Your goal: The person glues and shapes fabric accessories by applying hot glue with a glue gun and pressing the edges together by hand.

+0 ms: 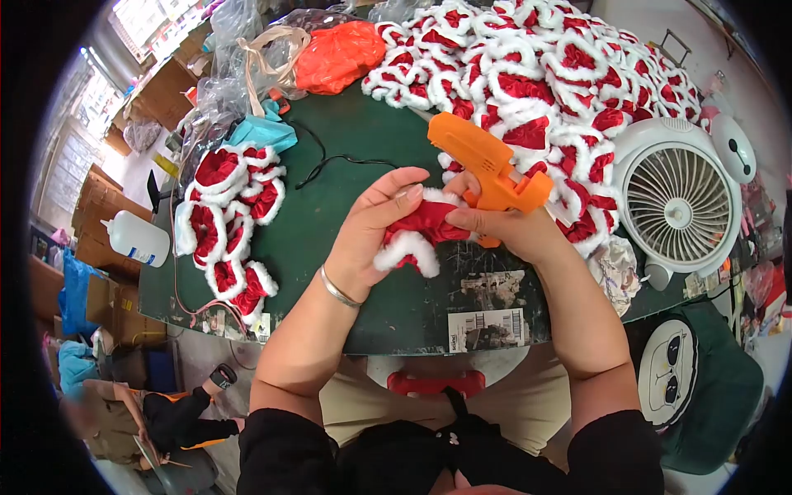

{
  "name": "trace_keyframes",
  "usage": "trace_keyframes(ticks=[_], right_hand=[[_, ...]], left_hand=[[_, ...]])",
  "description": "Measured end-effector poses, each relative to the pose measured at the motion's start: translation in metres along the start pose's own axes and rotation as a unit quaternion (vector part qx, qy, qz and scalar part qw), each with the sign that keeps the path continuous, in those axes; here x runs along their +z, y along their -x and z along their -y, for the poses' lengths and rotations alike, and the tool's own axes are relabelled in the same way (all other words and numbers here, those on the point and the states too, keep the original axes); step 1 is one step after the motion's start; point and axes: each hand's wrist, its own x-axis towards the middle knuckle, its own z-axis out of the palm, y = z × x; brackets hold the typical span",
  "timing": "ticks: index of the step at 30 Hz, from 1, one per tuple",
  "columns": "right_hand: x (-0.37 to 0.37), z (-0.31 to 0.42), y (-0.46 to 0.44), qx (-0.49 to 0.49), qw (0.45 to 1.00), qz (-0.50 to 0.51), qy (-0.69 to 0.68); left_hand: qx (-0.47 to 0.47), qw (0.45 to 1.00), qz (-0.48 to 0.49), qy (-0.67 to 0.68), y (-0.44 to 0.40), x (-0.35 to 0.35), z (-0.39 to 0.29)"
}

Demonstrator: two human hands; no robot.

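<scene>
A small red velvet piece with white fluffy trim (429, 224) is stretched between my two hands above the table. My left hand (373, 219) is closed around its left end, with the fingertips at its upper edge. My right hand (516, 231) grips an orange glue gun (474, 148), and its thumb presses on the right end of the red piece. The gun tilts toward the upper left. Part of its handle is hidden by my right hand, and the cloth under my fingers cannot be seen.
Many red-and-white trimmed pieces (528, 82) are heaped at the back right, with a smaller group (219, 223) at left. A white fan (678, 210) stands at right. A black cord (330, 161) crosses the green table (346, 124). A white bottle (139, 239) is left; another person (124, 421) sits lower left.
</scene>
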Motion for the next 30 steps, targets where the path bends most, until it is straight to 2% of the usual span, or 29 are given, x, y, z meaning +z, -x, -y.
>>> trace_keyframes(ticks=[2,4,5,6,8,9,13,15,19,21,22,24,26,28,30], right_hand=[[0.0,0.008,0.0,0.033,0.999,0.0,0.027],[0.001,0.009,0.0,0.066,0.996,0.002,0.053],[0.002,0.006,-0.001,0.045,0.998,-0.002,0.048],[0.003,0.004,-0.001,0.024,0.999,-0.007,0.045],[0.003,-0.005,-0.004,-0.004,0.999,0.002,0.038],[0.003,-0.007,-0.005,-0.031,0.999,0.01,0.03],[0.005,-0.003,-0.002,-0.05,0.999,0.008,0.018],[0.006,-0.001,-0.002,-0.056,0.998,-0.007,0.042],[0.003,-0.001,-0.002,-0.025,0.999,-0.006,0.041],[0.001,-0.002,-0.003,-0.003,0.995,-0.031,0.098],[0.001,0.0,-0.003,-0.007,0.995,-0.017,0.098],[0.003,0.003,0.0,0.049,0.993,-0.035,0.098],[0.007,-0.002,-0.001,0.01,0.995,-0.012,0.095],[0.01,0.0,-0.001,-0.074,0.995,-0.015,0.066],[0.006,-0.003,-0.005,-0.055,0.995,0.002,0.085]], left_hand=[[0.026,0.998,-0.009,-0.048,0.001,0.001,-0.002],[0.067,0.983,0.003,-0.173,0.003,0.002,-0.004],[0.067,0.968,0.009,-0.241,0.003,0.002,-0.002],[0.067,0.968,0.009,-0.242,0.004,0.001,0.0],[0.094,0.909,0.004,-0.405,0.004,0.002,0.001],[0.046,0.936,0.012,-0.348,0.008,0.009,-0.007],[0.074,0.96,0.035,-0.269,0.001,-0.005,0.006],[0.047,0.982,0.016,-0.183,0.0,-0.003,0.007],[-0.023,0.983,-0.012,-0.182,0.002,0.007,-0.007],[0.007,0.983,-0.01,-0.184,0.002,0.005,-0.004],[0.005,0.97,-0.005,-0.244,0.0,-0.002,-0.003],[0.035,0.963,-0.03,-0.266,-0.001,-0.001,-0.001],[0.07,0.957,-0.044,-0.28,-0.002,-0.009,0.001],[0.098,0.935,-0.104,-0.325,0.002,-0.006,-0.009],[0.182,0.901,-0.19,-0.344,0.005,-0.003,-0.027]])
